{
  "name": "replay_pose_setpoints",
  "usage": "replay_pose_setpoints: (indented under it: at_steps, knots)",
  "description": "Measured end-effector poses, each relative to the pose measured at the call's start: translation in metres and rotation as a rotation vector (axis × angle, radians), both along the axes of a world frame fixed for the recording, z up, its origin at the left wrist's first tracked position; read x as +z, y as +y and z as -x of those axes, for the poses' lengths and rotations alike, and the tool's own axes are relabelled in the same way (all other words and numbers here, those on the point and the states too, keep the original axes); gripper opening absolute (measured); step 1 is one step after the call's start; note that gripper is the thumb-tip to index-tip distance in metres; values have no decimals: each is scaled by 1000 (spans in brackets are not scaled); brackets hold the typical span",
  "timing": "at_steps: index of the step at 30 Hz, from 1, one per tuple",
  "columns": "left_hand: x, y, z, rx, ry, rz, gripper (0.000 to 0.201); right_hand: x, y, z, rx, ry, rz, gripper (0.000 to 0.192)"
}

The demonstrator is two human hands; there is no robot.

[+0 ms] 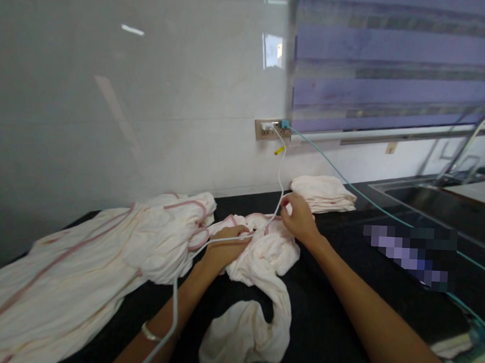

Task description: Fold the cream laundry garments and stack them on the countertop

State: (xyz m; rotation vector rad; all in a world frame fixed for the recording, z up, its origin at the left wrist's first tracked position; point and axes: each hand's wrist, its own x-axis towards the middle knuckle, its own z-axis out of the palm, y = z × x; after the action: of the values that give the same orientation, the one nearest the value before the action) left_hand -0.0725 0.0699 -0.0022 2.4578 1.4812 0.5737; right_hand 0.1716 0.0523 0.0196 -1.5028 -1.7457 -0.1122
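While bunched on the black worktop (334,294), held at its far edge: pale cloth (262,269) with pink trim, one end trailing toward the near edge. Left hand (226,248) curled down onto the cloth's crumpled middle, fingers clenched into the fabric, white cable (281,178) running just over the knuckles. Right hand (299,217) farther back, grip pinched shut on the cloth's upper rim, close by where the cable comes down. Thin bangle (150,332) on the left wrist.

To the left, touching the bunched cloth: big heap (100,255) of the same pale, pink-edged fabric, spread toward the near left corner. Just behind the right hand: folded stack (323,192) of pale cloths, neat and flat. On the tiled wall: socket (267,130) with the white cable plugged in, plus a teal cable (348,184) slanting off to the right across the worktop. Far right: steel sink (440,200) and tap (472,136). Above: purple blind (399,59) over a window.
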Motion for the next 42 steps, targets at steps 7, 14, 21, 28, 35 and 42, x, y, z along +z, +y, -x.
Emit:
replay_pose_setpoints:
  at_steps: [7,14,21,28,35,42]
  knots:
    - [-3,-3,1,124,144,-161,41,-24,5,22,364,-276,385,20]
    - [-14,13,8,142,41,-157,57,-16,0,1,236,-337,526,40]
    - [-4,11,4,313,-145,-19,25,-10,-6,-4,11,-288,611,23]
    - [-19,16,7,156,-250,-8,24,-11,0,-3,-130,-262,590,23]
    - [-27,25,5,139,-410,-186,14,-9,0,0,-210,-261,482,27]
    - [-19,29,7,246,-604,-382,18,3,-5,-16,-394,-184,246,25]
